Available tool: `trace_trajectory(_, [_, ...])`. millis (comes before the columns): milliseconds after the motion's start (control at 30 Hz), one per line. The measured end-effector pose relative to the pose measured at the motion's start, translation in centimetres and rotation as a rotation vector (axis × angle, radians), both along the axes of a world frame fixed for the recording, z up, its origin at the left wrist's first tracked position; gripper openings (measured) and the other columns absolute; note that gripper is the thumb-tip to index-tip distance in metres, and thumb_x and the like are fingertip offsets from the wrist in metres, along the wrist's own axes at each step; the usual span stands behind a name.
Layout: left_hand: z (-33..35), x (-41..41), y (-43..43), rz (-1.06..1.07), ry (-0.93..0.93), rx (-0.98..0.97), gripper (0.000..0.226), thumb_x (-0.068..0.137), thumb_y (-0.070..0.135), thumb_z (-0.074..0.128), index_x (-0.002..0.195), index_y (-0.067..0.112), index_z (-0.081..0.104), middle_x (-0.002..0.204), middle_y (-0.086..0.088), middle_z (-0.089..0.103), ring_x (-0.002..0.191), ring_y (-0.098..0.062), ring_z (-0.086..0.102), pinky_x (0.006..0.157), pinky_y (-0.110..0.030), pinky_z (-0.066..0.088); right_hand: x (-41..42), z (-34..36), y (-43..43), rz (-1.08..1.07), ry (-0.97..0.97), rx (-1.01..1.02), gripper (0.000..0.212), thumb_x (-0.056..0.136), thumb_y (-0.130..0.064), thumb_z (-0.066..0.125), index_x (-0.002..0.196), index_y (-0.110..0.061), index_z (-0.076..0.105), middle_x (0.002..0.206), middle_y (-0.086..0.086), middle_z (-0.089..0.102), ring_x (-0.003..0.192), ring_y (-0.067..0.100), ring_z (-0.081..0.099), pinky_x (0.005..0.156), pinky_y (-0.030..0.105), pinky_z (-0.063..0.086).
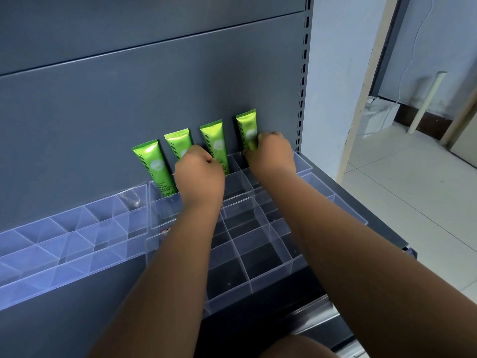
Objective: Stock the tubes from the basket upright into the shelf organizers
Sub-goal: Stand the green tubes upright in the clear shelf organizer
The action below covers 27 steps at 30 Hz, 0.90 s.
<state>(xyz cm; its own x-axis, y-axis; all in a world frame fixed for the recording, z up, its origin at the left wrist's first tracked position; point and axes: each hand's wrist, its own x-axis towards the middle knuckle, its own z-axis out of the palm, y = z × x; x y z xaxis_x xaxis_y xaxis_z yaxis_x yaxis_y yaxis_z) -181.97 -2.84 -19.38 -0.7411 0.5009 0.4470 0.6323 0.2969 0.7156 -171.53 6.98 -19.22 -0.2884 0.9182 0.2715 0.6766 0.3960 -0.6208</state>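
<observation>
Four tubes point(148, 164) at organizer's point(247, 277) rear edge, left hand point(200, 177), right hand point(271, 157) gripping

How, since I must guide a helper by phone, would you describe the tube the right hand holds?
Find the grey back panel of the shelf, then the clear organizer at its foot on the right. Green tubes stand along the organizer's back row; it is the rightmost tube, nearest the slotted post, and the only one pinched by the right hand.
</observation>
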Motion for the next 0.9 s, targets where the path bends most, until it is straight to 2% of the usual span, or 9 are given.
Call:
trace_trajectory(67, [0.0,0.0,-0.1,0.0,0.003,0.001,0.014,0.085,-0.002,0.055,0.086,0.008,0.065,0.084,-0.007,0.066,0.075,-0.023,0.055,0.062,-0.027,0.037,0.0,0.0,0.0,-0.007,-0.001,-0.005,0.028,0.096,-0.03,0.064,0.109,-0.006,0.062,0.121,0.015,0.053,0.114,0.036,0.051,0.078,0.034,0.038])
trace_trajectory(200, [0.2,0.1,-0.2,-0.009,0.012,-0.01,0.014,0.084,-0.003,0.054,0.079,0.009,0.06,0.08,-0.007,0.063,0.073,-0.023,0.053,0.05,-0.024,0.03,0.0,-0.1,-0.1,-0.012,0.0,-0.005,0.026,0.095,-0.028,0.064,0.106,-0.005,0.062,0.119,0.016,0.054,0.112,0.037,0.051,0.078,0.034,0.037])
trace_trajectory(400, [0.5,0.3,-0.3,-0.018,0.0,-0.03,0.012,0.08,-0.002,0.053,0.075,0.007,0.06,0.076,-0.009,0.063,0.071,-0.026,0.054,0.054,-0.028,0.031,0.1,0.0,-0.3,-0.011,0.007,-0.002,0.03,0.091,-0.028,0.067,0.11,-0.005,0.063,0.119,0.018,0.054,0.112,0.038,0.053,0.078,0.032,0.035])
trace_trajectory(567, [1.1,0.3,-0.6,-0.048,0.062,-0.057,0.013,0.075,-0.003,0.054,0.067,0.007,0.054,0.065,-0.009,0.058,0.064,-0.029,0.054,0.05,-0.029,0.032,0.0,0.1,-0.7,-0.007,0.008,-0.003,0.037,0.089,-0.027,0.069,0.117,-0.005,0.06,0.122,0.015,0.051,0.115,0.037,0.051,0.079,0.035,0.038])
trace_trajectory(733, [2.5,1.0,-2.3,-0.073,0.16,-0.15,0.007,0.08,0.001,0.058,0.074,0.005,0.06,0.071,-0.012,0.063,0.069,-0.034,0.059,0.058,-0.038,0.049,0.4,1.1,-1.8,-0.039,0.013,0.017,0.055,0.083,-0.041,0.075,0.12,-0.004,0.057,0.123,0.013,0.048,0.112,0.034,0.05,0.081,0.034,0.041])
trace_trajectory(800, [3.2,1.5,-3.7,-0.082,0.185,-0.183,0.007,0.087,0.007,0.062,0.08,0.007,0.062,0.075,-0.009,0.065,0.071,-0.03,0.06,0.06,-0.037,0.047,0.8,1.9,-2.0,-0.052,0.035,0.04,0.061,0.08,-0.047,0.074,0.121,-0.005,0.058,0.122,0.013,0.05,0.111,0.034,0.051,0.088,0.036,0.045])
trace_trajectory(900, [4.4,2.8,-6.2,-0.075,0.203,-0.223,0.016,0.096,0.025,0.062,0.091,0.01,0.061,0.078,-0.005,0.062,0.07,-0.024,0.057,0.061,-0.031,0.039,1.9,4.0,-2.4,-0.061,0.084,0.066,0.062,0.08,-0.055,0.068,0.119,-0.007,0.061,0.119,0.013,0.055,0.11,0.034,0.054,0.088,0.038,0.048])
